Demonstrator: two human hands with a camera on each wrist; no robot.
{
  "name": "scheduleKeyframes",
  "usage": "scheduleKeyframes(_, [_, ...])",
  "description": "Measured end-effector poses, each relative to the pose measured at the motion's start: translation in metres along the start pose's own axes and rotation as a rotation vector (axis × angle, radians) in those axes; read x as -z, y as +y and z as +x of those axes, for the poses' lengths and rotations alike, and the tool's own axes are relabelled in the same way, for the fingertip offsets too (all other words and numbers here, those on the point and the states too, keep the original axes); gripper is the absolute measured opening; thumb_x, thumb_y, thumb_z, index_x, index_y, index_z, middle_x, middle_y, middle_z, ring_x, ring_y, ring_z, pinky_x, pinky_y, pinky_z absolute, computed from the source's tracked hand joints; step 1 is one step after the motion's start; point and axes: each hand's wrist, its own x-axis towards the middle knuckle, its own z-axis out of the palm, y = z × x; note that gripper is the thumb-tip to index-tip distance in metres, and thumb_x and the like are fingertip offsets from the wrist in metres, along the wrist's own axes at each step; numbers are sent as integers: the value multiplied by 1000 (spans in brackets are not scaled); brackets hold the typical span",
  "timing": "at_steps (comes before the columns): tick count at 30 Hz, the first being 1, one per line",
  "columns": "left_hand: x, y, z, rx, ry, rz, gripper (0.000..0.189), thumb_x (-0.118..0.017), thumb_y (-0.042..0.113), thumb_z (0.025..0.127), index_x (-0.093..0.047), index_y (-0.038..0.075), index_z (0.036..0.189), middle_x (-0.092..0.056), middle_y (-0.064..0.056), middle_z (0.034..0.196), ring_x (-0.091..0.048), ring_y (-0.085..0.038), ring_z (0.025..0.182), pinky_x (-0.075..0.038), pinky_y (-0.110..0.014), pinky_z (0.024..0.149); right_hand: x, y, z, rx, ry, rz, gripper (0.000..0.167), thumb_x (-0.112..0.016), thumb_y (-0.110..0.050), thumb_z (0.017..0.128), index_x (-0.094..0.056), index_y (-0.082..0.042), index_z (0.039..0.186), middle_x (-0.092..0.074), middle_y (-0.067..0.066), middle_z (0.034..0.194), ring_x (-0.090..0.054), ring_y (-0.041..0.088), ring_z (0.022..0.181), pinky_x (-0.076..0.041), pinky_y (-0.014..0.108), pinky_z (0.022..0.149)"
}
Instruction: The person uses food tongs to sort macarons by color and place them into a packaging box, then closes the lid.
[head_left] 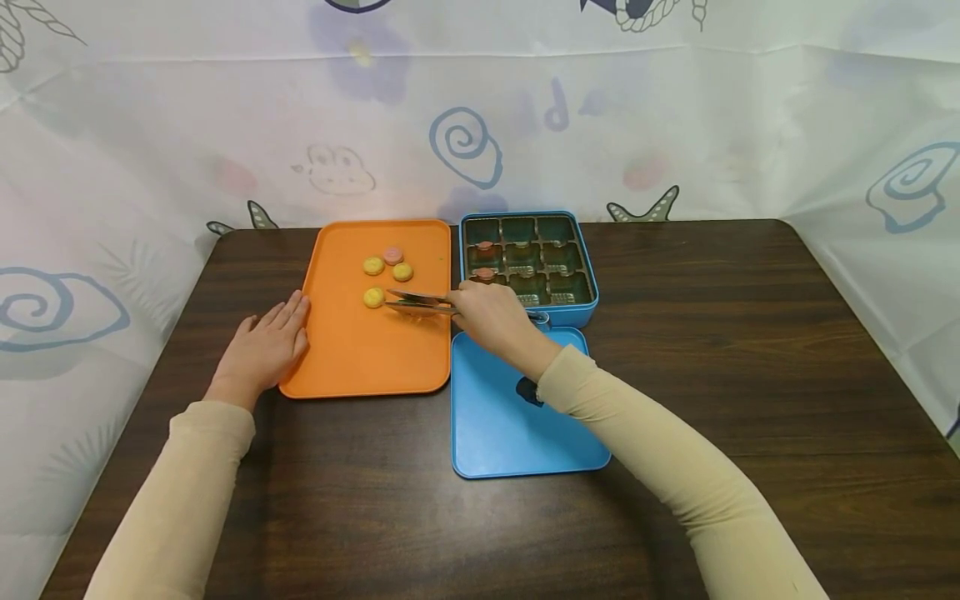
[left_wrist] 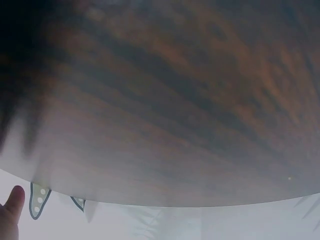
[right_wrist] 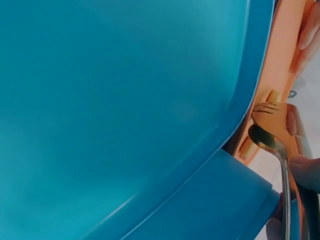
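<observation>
My right hand (head_left: 498,321) grips metal serving tongs (head_left: 422,309), one end fork-shaped and the other spoon-shaped, as the right wrist view shows. The tong tips are spread slightly apart, right beside a yellow round piece like a small macaron (head_left: 373,297) on the orange tray (head_left: 360,362). Two more yellow pieces and a pink round piece (head_left: 393,256) lie farther back on that tray. With fingers extended, my left hand (head_left: 262,346) rests along the tray's left edge. Right of the tray, a blue box (head_left: 573,315) has a gridded insert, with pinkish pieces (head_left: 485,247) in two left-column compartments.
A blue lid (head_left: 517,433) lies flat in front of the box, under my right forearm. The dark wood table (head_left: 712,333) extends to the right and toward me. Behind it hangs a patterned white cloth (head_left: 525,150).
</observation>
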Motion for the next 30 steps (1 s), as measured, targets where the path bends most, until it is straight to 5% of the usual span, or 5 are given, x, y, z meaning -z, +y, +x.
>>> scheduleKeyframes(17, [-1, 1, 0, -4, -12, -10, 59, -18, 30, 103, -6, 2, 153, -7, -18, 161, -17, -42, 145, -13, -67, 114, -2, 4, -9, 29, 76, 34, 27, -65, -21, 90, -69, -16, 116, -71, 3, 103, -68, 16, 79, -56, 28, 63])
scheduleKeyframes(30, [-3, 0, 1, -3, 9, 8, 59, -19, 31, 103, -7, 2, 153, -8, -18, 161, -20, -42, 144, -15, -67, 114, 24, 19, -26, 4, 220, 104, 27, -67, -19, 88, -71, -12, 114, -73, 5, 101, -70, 18, 80, -57, 30, 64])
